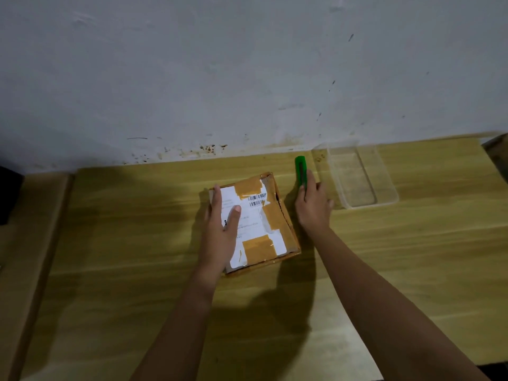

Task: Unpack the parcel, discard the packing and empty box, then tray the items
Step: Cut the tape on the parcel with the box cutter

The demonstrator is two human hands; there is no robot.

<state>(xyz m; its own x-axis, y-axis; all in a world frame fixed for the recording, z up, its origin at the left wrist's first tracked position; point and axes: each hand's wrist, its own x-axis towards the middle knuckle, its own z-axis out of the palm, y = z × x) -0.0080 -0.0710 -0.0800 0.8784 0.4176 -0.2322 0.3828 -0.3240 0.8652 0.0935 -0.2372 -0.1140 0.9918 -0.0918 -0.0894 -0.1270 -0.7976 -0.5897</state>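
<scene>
A flat cardboard parcel (264, 218) with a white shipping label and brown tape lies on the wooden table (412, 257). My left hand (221, 229) rests flat on the parcel's left half, fingers straight. Just right of the parcel, my right hand (314, 204) lies over the near end of a green utility knife (300, 169), index finger stretched along it. How the other fingers sit under the hand is hidden. A clear plastic tray (384, 185) stands to the right of the knife, with nothing in it.
A stained white wall (247, 78) runs along the table's far edge. A second wooden surface (24, 257) adjoins on the left, with a dark object (8, 196) at its far end. A dark edge (497, 155) shows at the far right.
</scene>
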